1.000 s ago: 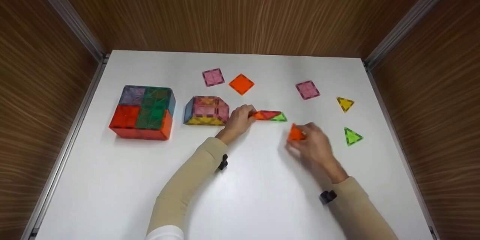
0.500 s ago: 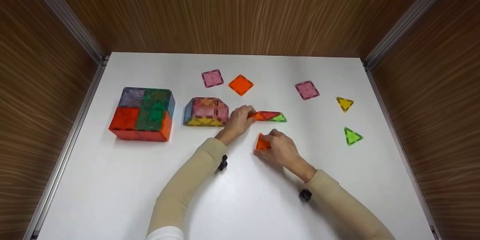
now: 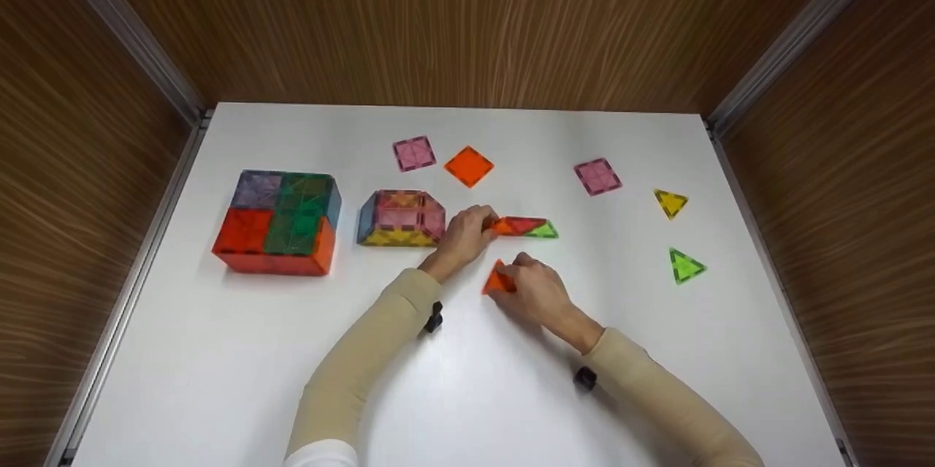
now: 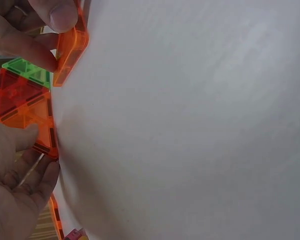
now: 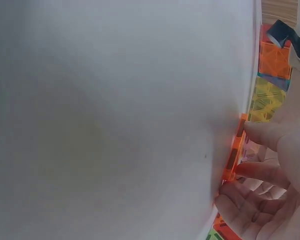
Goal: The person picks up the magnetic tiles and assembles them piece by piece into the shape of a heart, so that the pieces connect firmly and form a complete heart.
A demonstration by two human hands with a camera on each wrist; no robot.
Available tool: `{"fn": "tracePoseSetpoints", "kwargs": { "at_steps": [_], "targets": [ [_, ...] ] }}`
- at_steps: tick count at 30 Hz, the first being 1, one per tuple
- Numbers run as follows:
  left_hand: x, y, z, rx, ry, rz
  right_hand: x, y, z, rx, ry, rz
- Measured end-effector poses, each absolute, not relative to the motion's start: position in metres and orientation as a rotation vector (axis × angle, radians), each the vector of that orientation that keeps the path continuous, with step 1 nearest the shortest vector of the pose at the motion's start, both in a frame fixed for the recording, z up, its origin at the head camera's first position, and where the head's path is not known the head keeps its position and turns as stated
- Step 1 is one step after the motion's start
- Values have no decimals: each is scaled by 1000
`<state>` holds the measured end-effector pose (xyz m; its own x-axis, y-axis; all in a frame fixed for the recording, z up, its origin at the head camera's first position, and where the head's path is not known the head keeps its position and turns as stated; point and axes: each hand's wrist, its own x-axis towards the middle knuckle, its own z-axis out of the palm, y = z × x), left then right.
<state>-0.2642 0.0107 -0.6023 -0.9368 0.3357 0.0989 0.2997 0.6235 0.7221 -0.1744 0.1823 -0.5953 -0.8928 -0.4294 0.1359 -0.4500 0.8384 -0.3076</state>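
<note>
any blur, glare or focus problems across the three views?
Head view: sharp, even light, soft shadows under the arms on the table. Left wrist view: left hand soft, too close; orange tile clear. Right wrist view: hazy; right hand blurred and overexposed.

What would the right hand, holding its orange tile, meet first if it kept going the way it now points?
The right hand points up and left with its orange triangle tile. Most likely it meets the left hand, which holds the left end of the flat strip of triangle tiles; depth is unclear.
</note>
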Motion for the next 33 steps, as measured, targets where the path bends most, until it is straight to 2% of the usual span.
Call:
{"fn": "tracePoseSetpoints", "kwargs": {
  "at_steps": [6, 15, 19, 25, 33],
  "targets": [
    [-248, 6, -603, 545, 2855, 1174, -173, 216, -594, 585, -2898, 677],
    [-215, -8, -600, 567, 2830, 1093, -168, 316, -583, 269, -2878, 870],
    [-204, -11, -598, 635, 2773, 1038, -166, 358, -580, 163, -2886, 824],
    [-195, -12, -599, 865, 2785, 743, -161, 410, -579, 99, -2954, 711],
    [-193, -12, -600, 966, 2785, 534, -155, 450, -584, -28, -3148, 608]
  ]
}}
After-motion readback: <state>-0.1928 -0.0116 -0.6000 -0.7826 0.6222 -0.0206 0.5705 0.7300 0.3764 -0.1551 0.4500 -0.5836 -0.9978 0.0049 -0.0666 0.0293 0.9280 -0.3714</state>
